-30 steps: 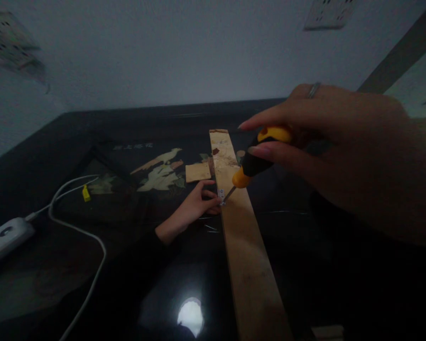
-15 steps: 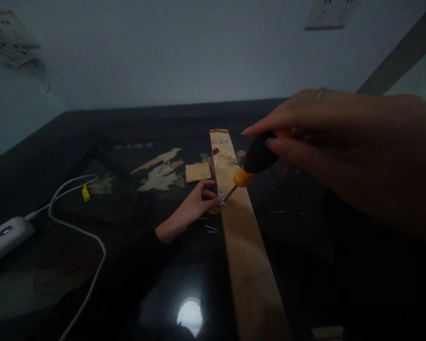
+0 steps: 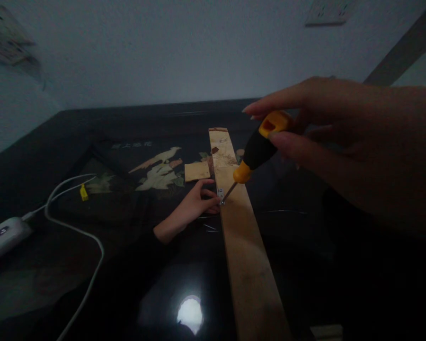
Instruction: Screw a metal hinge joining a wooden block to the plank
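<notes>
A long wooden board (image 3: 246,251) lies lengthwise on the dark glossy table. At its left edge is a small metal bracket (image 3: 220,192) with holes. My left hand (image 3: 195,202) is at that edge, fingers bent and thumb tip against the bracket, steadying it. In my right hand (image 3: 323,123), a yellow and black screwdriver (image 3: 259,149) is held by the handle's top between thumb and fingers, with the index finger raised off it. The screwdriver slants down to the left, its tip at the bracket's near end. Any screw head under the tip is too small to make out.
Beside the board's far part lies a small square wood piece (image 3: 197,171). Several thin screws or nails (image 3: 210,228) lie below my left hand. A white cable (image 3: 92,237) and power strip (image 3: 7,234) occupy the left, near a yellow tag (image 3: 84,192). A wall rises behind.
The screwdriver's handle has turned and its top shows more. My right fingers have shifted on it, the index finger lifting away. My left hand, the bracket and the board stay put.
</notes>
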A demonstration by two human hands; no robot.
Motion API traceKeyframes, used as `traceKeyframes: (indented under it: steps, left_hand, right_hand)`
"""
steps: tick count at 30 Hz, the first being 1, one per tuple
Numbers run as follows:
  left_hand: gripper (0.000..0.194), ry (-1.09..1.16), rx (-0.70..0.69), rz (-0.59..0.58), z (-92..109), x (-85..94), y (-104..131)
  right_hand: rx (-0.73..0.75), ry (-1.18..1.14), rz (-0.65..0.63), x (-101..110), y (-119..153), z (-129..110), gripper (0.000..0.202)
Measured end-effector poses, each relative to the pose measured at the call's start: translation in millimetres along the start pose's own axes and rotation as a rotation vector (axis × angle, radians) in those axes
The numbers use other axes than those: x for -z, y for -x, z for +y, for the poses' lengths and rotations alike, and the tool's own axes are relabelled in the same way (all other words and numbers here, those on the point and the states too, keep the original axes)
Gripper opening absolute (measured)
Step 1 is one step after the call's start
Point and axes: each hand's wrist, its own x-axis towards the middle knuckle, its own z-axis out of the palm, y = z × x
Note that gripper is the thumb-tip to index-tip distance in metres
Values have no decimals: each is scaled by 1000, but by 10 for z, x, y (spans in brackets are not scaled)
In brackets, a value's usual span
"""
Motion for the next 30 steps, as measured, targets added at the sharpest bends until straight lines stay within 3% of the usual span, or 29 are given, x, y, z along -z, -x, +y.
traceKeyframes:
  steps: [4,8,11,17,21,24,27,30]
  left_hand:
    - [49,2,2,9,1,-4,0]
    - [49,-15,-3,14,7,-12,10]
    - [49,-23,-8,7,4,-8,11]
    - [48,9,-20,-10,-18,10,5]
    - [47,18,-18,-16,-23,7,3]
    - [47,7,-19,-8,-18,-4,5]
    - [47,3,-27,-1,-19,-6,7]
    - [46,9,-39,-10,-25,2,9]
  right_hand:
    - [-32,157,104,-92,-29,-33,20]
    - [-146,300,167,-206,-76,-25,36]
    - [-153,261,136,-175,-77,13,40]
    - [-17,27,-36,10,-4,50,23]
    - [3,102,40,-60,-14,7,17]
    - [-73,192,99,-165,-49,-15,29]
    - [-102,170,84,-180,-62,0,33]
    - [-31,39,2,-85,-38,40,32]
